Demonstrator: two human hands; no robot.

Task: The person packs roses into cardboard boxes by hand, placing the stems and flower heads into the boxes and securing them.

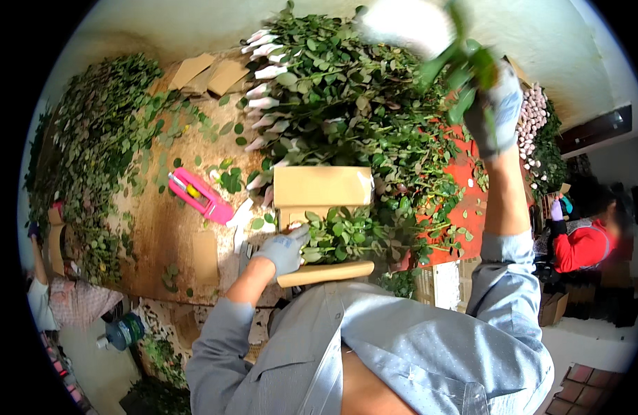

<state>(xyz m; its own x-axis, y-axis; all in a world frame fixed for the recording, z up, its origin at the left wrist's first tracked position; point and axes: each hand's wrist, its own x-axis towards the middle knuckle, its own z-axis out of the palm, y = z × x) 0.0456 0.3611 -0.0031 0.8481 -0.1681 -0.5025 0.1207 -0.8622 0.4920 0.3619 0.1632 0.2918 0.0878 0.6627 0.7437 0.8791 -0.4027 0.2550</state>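
On the far left, a pile of leafy stems [104,138] lay along the brown table [149,242]. Next came a pink tape dispenser [215,209], tilted across the wood, and a flat cardboard strip [205,257]. The left hand [284,252], in a grey glove, touched the left end of a leafy bunch [347,234]; how tightly its fingers were closed could not be told. The bunch lay at the near table edge, on a cardboard sheet [322,185] with raised sides. Beyond it spread a large heap of stems [360,104]. The gloved right hand [495,114], raised high, gripped a leafy stem [461,104], its white end [409,28], perhaps a wrapped bloom, badly blurred.
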